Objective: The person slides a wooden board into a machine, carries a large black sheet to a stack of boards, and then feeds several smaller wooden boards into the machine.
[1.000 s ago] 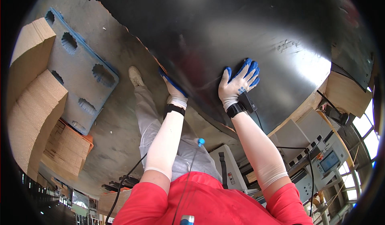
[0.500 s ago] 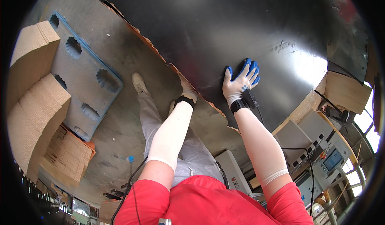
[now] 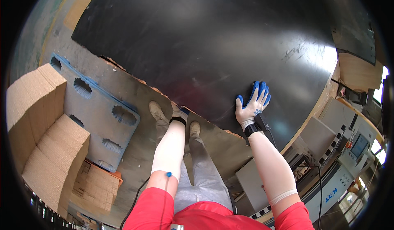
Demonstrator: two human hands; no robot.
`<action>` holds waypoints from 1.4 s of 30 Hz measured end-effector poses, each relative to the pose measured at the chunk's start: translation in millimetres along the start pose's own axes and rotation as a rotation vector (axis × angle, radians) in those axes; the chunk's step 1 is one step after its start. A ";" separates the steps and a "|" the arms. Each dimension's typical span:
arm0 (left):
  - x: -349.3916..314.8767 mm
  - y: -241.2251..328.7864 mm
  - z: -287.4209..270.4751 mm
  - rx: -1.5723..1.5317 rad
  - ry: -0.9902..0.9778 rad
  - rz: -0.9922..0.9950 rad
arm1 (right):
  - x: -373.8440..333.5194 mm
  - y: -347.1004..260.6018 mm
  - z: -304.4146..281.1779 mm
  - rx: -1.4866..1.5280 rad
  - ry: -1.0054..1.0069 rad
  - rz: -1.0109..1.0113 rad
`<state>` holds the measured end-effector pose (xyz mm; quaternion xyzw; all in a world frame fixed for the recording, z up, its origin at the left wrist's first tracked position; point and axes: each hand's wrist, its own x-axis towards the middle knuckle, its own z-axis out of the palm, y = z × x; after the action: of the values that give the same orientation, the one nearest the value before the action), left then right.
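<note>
A large glossy black board (image 3: 197, 45) with a ragged, brownish near edge lies in front of me. My right hand (image 3: 253, 105), in a white glove with blue fingers, rests palm down on its surface, fingers spread. At the ragged edge, my left hand (image 3: 179, 112) is closed on the board's rim. Its fingers are mostly hidden at the edge, with only a bit of blue glove showing. Dark bands circle both wrists, and a small black device (image 3: 263, 122) with a cable sits at the right one.
Left on the floor are stacked brown cardboard pieces (image 3: 45, 148) and a grey-blue pallet-like panel (image 3: 96, 111) with jagged holes. Below it is an orange-edged cardboard stack (image 3: 96, 185). A machine with a screen (image 3: 359, 144) stands at the right. My shoes (image 3: 156, 110) are near the board's edge.
My view has shifted, bringing the board's far left corner into sight. The board's ragged edge now lies flatter across the view. My left hand stays at that edge; my right remains flat on top.
</note>
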<state>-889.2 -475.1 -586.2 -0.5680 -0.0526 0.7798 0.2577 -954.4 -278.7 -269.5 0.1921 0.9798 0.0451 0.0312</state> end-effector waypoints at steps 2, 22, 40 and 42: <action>-19.6 59.1 -9.2 0.152 -0.103 0.111 | 2.7 -34.3 4.2 0.093 -0.001 0.012; -221.6 125.0 -110.5 0.373 0.103 0.364 | 0.5 -28.6 1.5 0.147 0.004 0.006; -546.7 -10.1 14.5 2.349 0.361 1.725 | -10.2 -42.4 -16.4 0.238 0.054 -0.026; -557.7 -31.1 48.4 2.354 0.285 1.820 | -10.4 -38.6 -19.6 0.251 0.050 -0.017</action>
<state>-799.0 -695.6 -78.7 0.0531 0.9777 0.2033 -0.0030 -960.7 -319.7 -253.5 0.1852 0.9798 -0.0731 -0.0173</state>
